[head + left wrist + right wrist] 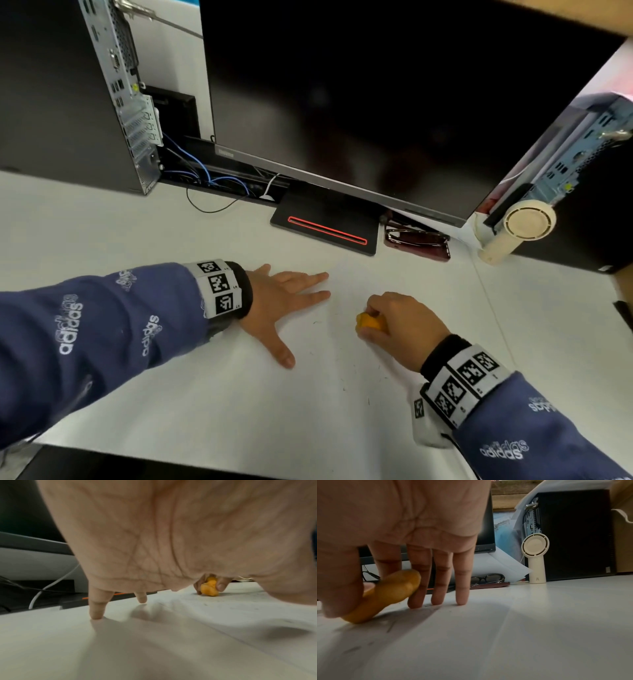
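Head view first. The left hand lies flat on the white desk, fingers straight and spread, holding nothing. My guess is it's just there as a brace while the other hand works.

To its right, the right hand hunches over an orange lump and pinches it down onto the desk, roughly mid-desk and nearer than the monitor stand. There are faint dark scribbles on the desk around it. I reckon it's an eraser meant for rubbing them off, but it could be putty, hard to say. Most of the lump is buried under the hand here.

Far right there's a small cream fan, plus glasses on a dark red case, all well apart from the action.

Left wrist view is mostly palm. Two fingertips come down toward the desk. One touches it, the other looks just off it, and the rest are cut off. Past the palm you can spot the lump between the right thumb and a finger, its bottom edge on the desk.

Right wrist view gives the best look at the grip. The thumb is on the near side and the index finger goes behind, with the lump tilted so its low end sits on the desk. The other three fingers stand straight with their tips on the desk, probably for steadying. The lump is blurry, so all I can say about its shape is that it's rounded.
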